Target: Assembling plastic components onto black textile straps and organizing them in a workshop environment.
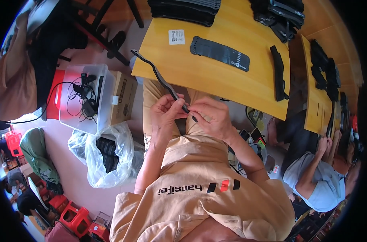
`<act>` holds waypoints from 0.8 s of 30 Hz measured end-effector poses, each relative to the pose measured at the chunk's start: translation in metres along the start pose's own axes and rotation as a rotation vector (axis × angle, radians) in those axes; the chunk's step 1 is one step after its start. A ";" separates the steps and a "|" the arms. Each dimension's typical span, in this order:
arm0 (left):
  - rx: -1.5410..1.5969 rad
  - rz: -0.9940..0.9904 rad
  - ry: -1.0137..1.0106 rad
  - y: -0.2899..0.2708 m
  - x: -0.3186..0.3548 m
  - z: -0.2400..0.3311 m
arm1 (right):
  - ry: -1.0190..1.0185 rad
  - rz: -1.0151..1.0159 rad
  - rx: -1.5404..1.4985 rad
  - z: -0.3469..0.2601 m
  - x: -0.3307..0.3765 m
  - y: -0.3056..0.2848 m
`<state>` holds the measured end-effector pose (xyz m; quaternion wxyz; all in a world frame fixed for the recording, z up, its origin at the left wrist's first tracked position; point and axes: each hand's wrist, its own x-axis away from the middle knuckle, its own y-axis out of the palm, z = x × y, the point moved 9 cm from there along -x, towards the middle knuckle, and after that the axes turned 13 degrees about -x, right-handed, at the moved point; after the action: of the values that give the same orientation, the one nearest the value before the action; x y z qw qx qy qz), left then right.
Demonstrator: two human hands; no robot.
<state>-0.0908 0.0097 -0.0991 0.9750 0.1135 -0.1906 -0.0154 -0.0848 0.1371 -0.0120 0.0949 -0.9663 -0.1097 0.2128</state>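
Note:
A long dark grey and black strap [161, 78], seen nearly edge-on, runs from above the table's near left corner down to my lap. My left hand [164, 112] pinches it near its lower end between thumb and fingers. Close beside, my right hand [211, 117] has its thumb and fingertips closed on the same end, where a short black tip sticks out below. On the yellow table [167, 60] in front of me, a wide grey strap [220, 54] with pale printing lies flat. A narrow black strap [277, 72] rests by the table's right edge.
Stacked black straps [184, 14] and a darker pile [281, 20] occupy the table's far side, near a white paper label [176, 37]. Left of me stand a clear bin [68, 109] with cables, a cardboard box [123, 97] and a plastic bag [94, 173]. Another person [312, 181] works at right.

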 end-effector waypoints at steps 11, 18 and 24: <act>-0.095 0.022 0.018 0.002 0.003 0.003 | 0.086 -0.063 -0.014 0.006 0.000 -0.001; -0.105 0.026 0.013 0.001 0.003 0.003 | 0.138 -0.080 0.007 0.006 -0.001 -0.002; -0.106 0.031 0.006 0.001 0.004 0.003 | 0.218 -0.121 -0.095 0.014 -0.002 0.000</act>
<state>-0.0879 0.0102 -0.0946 0.9803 0.0586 -0.1883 -0.0098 -0.0924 0.1390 -0.0235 0.0728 -0.9787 -0.1669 0.0951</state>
